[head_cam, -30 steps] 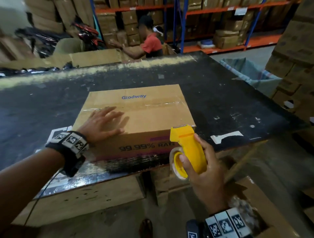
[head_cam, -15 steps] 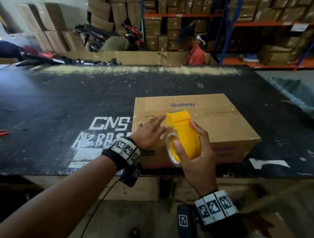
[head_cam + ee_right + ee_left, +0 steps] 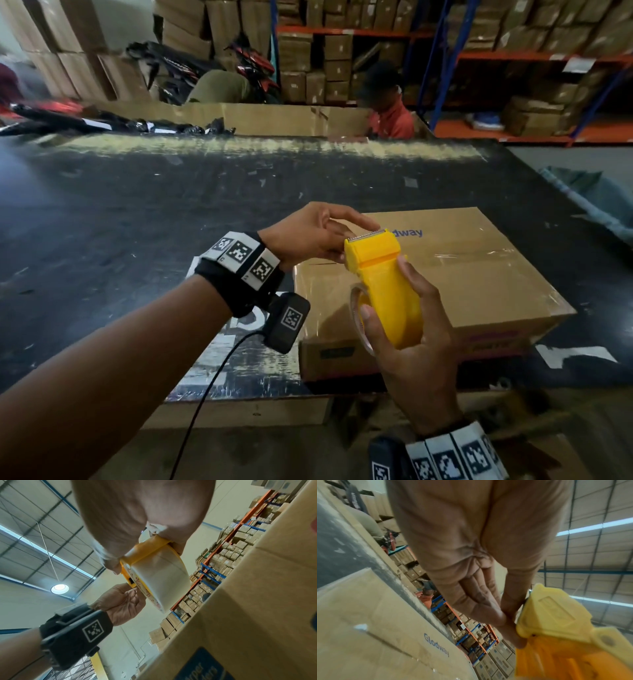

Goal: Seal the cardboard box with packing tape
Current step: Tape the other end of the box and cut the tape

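Observation:
A brown cardboard box (image 3: 462, 274) printed "Glodway" lies on the black table, with clear tape along its top seam. My right hand (image 3: 394, 308) grips a yellow tape dispenser (image 3: 380, 274) upright above the box's near left part, its clear tape roll (image 3: 163, 578) underneath. My left hand (image 3: 356, 236) is at the dispenser's toothed cutter head. In the left wrist view its thumb and fingers (image 3: 508, 616) pinch together right beside the yellow head (image 3: 553, 609), at the tape end. The tape strip itself is hard to make out. The box (image 3: 376, 615) is just below.
The black table (image 3: 137, 222) stretches left and far. Long flat cardboard (image 3: 274, 118) lines its far edge, and a person in a red shirt (image 3: 390, 118) sits behind it. Racks of cartons (image 3: 513, 34) fill the background. A grey bag (image 3: 582, 195) sits at the right.
My left hand has lifted off the box top and gone to the dispenser's cutter head. My right hand carried the dispenser from the box's right front corner to above its near left part.

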`<state>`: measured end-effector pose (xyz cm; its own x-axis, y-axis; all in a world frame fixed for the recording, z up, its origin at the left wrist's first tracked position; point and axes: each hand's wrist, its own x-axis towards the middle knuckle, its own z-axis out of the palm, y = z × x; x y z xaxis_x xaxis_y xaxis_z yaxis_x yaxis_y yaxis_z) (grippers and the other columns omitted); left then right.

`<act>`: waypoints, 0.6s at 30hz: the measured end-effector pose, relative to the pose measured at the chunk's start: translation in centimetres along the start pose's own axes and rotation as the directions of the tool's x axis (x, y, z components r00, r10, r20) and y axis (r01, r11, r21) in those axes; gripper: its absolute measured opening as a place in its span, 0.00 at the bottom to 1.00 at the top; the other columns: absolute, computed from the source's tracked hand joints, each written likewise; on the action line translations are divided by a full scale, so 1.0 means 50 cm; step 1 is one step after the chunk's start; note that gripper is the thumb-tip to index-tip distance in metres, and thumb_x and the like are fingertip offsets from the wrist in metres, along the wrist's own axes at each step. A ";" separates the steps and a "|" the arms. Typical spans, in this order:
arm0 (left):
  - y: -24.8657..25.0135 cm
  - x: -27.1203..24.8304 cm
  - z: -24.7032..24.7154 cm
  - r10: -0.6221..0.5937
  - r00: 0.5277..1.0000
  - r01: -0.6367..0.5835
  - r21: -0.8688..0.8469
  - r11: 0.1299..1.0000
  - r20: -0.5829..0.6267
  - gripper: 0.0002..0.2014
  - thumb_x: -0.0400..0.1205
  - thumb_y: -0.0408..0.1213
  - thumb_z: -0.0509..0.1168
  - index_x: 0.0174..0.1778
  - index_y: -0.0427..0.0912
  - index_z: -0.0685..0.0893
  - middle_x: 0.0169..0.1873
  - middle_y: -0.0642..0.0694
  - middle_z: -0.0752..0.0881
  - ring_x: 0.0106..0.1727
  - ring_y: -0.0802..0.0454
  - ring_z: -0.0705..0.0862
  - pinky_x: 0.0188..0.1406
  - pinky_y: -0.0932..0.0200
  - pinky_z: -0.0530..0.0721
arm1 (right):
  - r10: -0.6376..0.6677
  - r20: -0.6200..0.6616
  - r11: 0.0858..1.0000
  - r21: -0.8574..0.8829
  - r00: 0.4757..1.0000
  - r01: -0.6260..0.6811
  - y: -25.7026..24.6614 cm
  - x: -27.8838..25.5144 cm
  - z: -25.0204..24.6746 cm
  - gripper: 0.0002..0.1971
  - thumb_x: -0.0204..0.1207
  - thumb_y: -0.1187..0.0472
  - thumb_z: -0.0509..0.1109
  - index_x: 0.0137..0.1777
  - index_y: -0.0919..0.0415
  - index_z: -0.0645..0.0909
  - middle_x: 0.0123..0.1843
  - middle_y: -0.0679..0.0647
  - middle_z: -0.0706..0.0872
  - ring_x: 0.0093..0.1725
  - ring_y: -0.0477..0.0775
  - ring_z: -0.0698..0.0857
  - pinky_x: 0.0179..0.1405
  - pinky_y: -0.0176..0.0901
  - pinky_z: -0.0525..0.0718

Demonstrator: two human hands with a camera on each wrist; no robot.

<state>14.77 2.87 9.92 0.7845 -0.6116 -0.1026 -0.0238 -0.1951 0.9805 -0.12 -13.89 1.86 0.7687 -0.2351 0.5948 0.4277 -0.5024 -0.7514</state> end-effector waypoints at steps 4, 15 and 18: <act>0.012 0.022 -0.042 0.026 0.999 -0.027 0.032 0.999 0.026 0.13 0.85 0.27 0.67 0.65 0.35 0.85 0.40 0.37 0.92 0.42 0.46 0.90 0.46 0.56 0.92 | -0.001 -0.026 0.998 -0.071 1.000 -0.001 -0.018 0.019 0.030 0.36 0.73 0.46 0.77 0.81 0.52 0.73 0.72 0.38 0.77 0.70 0.41 0.79 0.60 0.45 0.85; -0.014 0.055 -0.126 -0.018 0.943 0.107 -0.248 0.963 0.333 0.17 0.85 0.31 0.66 0.70 0.36 0.83 0.50 0.36 0.88 0.46 0.50 0.86 0.52 0.57 0.91 | -0.039 -0.136 0.989 -0.150 0.990 0.018 -0.045 0.015 0.099 0.36 0.71 0.45 0.76 0.79 0.52 0.71 0.66 0.35 0.76 0.65 0.31 0.77 0.56 0.26 0.78; -0.008 0.052 -0.143 0.055 0.947 -0.009 -0.144 0.990 0.317 0.18 0.82 0.25 0.68 0.69 0.35 0.84 0.42 0.41 0.93 0.44 0.51 0.92 0.50 0.55 0.91 | -0.038 -0.148 0.981 -0.196 0.988 0.009 -0.053 0.011 0.116 0.36 0.71 0.46 0.76 0.79 0.52 0.71 0.58 0.48 0.77 0.60 0.30 0.77 0.51 0.20 0.76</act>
<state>21.25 6.86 10.48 0.5454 -0.8326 -0.0963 0.0585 -0.0768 0.9953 1.91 -7.86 2.50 0.6727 -0.3365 0.6590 0.3330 -0.6577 -0.6757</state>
